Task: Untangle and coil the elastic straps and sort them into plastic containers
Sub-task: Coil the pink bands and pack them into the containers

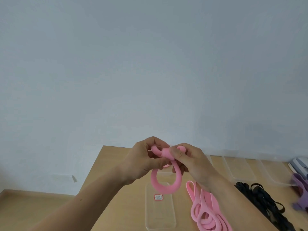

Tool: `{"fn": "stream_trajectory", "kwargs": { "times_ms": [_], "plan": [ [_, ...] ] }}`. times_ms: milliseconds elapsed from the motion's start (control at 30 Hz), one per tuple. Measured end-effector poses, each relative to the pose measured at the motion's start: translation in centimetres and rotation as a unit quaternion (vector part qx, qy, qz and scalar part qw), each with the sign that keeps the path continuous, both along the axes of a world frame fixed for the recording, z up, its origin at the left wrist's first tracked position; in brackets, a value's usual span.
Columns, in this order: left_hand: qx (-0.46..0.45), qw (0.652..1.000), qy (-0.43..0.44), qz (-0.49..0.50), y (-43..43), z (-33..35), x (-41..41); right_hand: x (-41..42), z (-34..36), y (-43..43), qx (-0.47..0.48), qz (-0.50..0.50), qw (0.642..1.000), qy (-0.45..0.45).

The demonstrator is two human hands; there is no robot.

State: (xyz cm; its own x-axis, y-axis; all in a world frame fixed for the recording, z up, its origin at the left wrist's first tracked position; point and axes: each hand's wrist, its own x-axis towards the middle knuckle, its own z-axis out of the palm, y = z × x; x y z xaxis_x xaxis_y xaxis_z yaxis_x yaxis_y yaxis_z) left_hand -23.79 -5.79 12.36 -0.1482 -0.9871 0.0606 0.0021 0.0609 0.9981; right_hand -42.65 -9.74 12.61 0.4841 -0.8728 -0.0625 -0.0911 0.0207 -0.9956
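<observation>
Both hands are raised over the wooden table (115, 194), close together, fingertips almost touching. Left hand (145, 161) has its fingers curled round the upper turns of a pink elastic strap (178, 176), thumb underneath. Right hand (191, 161) pinches the same strap where the turns cross, thumb on top. A loop of the strap hangs below both hands, free of the table.

Directly under the hands and the hanging loop: a clear plastic container (160, 217) with a small red-edged label (158, 197); text unreadable. Under the right forearm, just right of that container: a loose pile of pink straps (205, 214) on the table. Further right of the right hand: a tangle of black straps (266, 202), then blurred purple straps (300, 192) at the frame edge. Beyond the right hand, along the wall: more clear containers (241, 170); can't tell if anything is in them.
</observation>
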Motion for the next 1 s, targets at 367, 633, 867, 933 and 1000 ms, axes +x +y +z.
{"fn": "stream_trajectory", "kwargs": {
  "times_ms": [367, 633, 867, 933, 1000],
  "plan": [
    [0.108, 0.993, 0.01, -0.055, -0.1, 0.4, 0.0, -0.3, -0.6, -0.3, -0.093, -0.023, 0.995, -0.004],
    [0.188, 0.979, 0.028, -0.075, -0.4, 0.4, 0.6, -0.1, -1.6, 0.2, -0.125, -0.004, 0.991, 0.047],
    [0.099, 0.995, 0.003, -0.015, -0.2, -0.1, 0.5, -0.4, -1.1, -0.1, -0.099, -0.009, 0.994, 0.038],
    [0.066, 0.998, -0.015, -0.008, -0.1, -0.2, 0.3, -0.5, -0.9, -0.4, -0.071, -0.017, 0.997, 0.024],
    [0.033, 0.999, -0.033, -0.004, -0.1, -0.3, 0.2, -0.4, -0.8, -0.6, -0.029, -0.025, 0.999, 0.011]
  ]
}}
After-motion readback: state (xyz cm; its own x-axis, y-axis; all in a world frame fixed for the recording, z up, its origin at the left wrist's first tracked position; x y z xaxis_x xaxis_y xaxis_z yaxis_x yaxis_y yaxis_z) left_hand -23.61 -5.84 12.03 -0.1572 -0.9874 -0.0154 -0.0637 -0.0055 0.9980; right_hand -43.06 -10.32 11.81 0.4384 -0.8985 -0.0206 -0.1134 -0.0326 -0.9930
